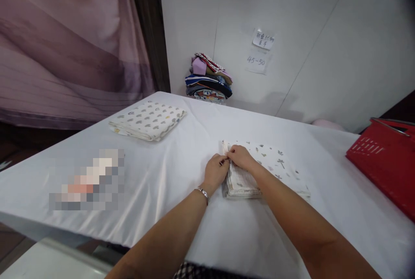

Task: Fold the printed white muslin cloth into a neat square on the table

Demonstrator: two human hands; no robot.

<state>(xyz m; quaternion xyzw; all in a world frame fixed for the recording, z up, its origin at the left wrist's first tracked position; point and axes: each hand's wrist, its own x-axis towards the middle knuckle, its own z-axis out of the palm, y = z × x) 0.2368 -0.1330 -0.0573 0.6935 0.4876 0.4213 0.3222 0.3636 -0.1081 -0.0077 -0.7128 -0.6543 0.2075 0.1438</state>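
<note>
The left hand (215,171) and the right hand (239,156) are meeting at the near-left corner of a folded white cotton cloth printed with small grey-green motifs (275,164), which is lying on the white-covered counter (181,158) just in front of the person. The fingers of both hands are pinching together on the cloth's layered edge, the right hand from above and the left hand from the side. The work in hand appears to be squaring up a fold, and doing it well probably means keeping the stacked edges flush, holding the corner taut without dragging the whole bundle, and pressing the crease flat before letting go. A second folded white cloth with grey spots (147,120) is lying well apart at the far left of the counter. A stack of coloured folded fabrics (209,78) is sitting against the wall, and a red plastic basket (385,162) is resting at the right edge.
</note>
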